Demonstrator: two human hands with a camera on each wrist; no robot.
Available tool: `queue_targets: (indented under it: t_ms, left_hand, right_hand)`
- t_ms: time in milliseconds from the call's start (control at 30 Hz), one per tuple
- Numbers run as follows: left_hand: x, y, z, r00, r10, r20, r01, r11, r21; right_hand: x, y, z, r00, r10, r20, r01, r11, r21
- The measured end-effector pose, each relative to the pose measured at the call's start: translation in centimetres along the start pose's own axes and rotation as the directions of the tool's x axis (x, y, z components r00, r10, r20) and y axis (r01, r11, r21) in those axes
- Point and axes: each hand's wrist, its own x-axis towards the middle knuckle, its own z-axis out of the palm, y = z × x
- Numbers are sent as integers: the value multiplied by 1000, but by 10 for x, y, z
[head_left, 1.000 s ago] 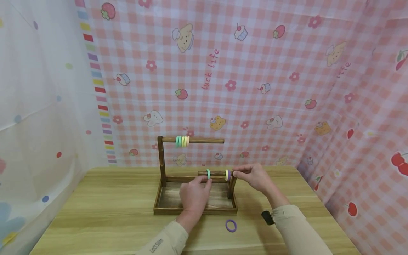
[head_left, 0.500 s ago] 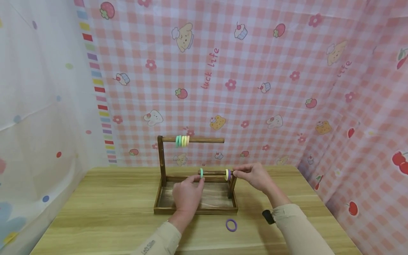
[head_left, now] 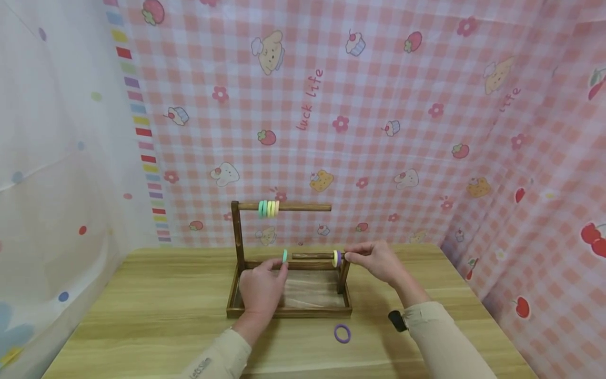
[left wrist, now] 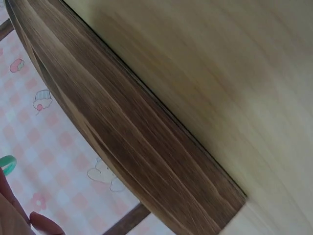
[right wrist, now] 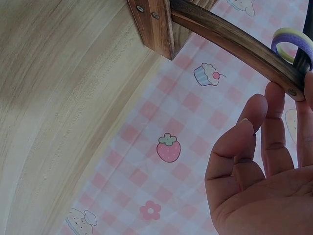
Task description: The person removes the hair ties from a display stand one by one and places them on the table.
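Observation:
My left hand (head_left: 261,287) pinches a green ring (head_left: 285,256) just left of the free end of the lower rod (head_left: 310,256); the ring also shows at the left edge of the left wrist view. On the lower rod's right end hang a yellow ring (head_left: 335,258) and a purple ring (head_left: 339,259). With its fingertips, my right hand (head_left: 379,263) holds the top of the short post (head_left: 342,278) beside those rings. Several green, yellow and peach rings (head_left: 269,209) hang on the upper rod (head_left: 307,207) of the wooden stand.
A loose purple ring (head_left: 342,333) lies on the table (head_left: 156,316) in front of the stand's tray base (head_left: 293,313). The tall post (head_left: 238,237) rises at the stand's left. A checked curtain (head_left: 397,158) hangs behind.
My left hand has slid the green ring leftward along the lower rod and off its free end. The right hand has stayed at the short post.

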Motion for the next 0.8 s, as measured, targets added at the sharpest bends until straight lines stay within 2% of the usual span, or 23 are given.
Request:
queue_targets:
  t_ms: [67, 167, 300, 400, 533, 800]
  left_hand:
    - [1, -4, -3, 1000, 17, 16, -18, 999, 29]
    - [1, -10, -6, 996, 45, 83, -54, 993, 104]
    - [-1, -16, -11, 977, 107, 184, -139, 975, 171]
    - [-3, -18, -15, 957, 171, 235, -215, 961, 174]
    - [-6, -20, -20, 923, 223, 312, -281, 947, 154]
    - [-14, -15, -24, 853, 249, 459, -299, 953, 39]
  right_hand:
    - [0, 0, 0, 1000, -10, 3, 10, 1000, -2]
    - [0, 0, 0, 1000, -14, 2, 14, 1000, -7]
    - [0, -1, -1, 1000, -3, 5, 3, 1000, -5]
    - [-1, -2, -1, 1000, 9, 6, -9, 1000, 1]
    - [-1, -2, -1, 1000, 17, 4, -17, 1000, 1]
    - [0, 0, -1, 1000, 22, 3, -22, 1000, -21]
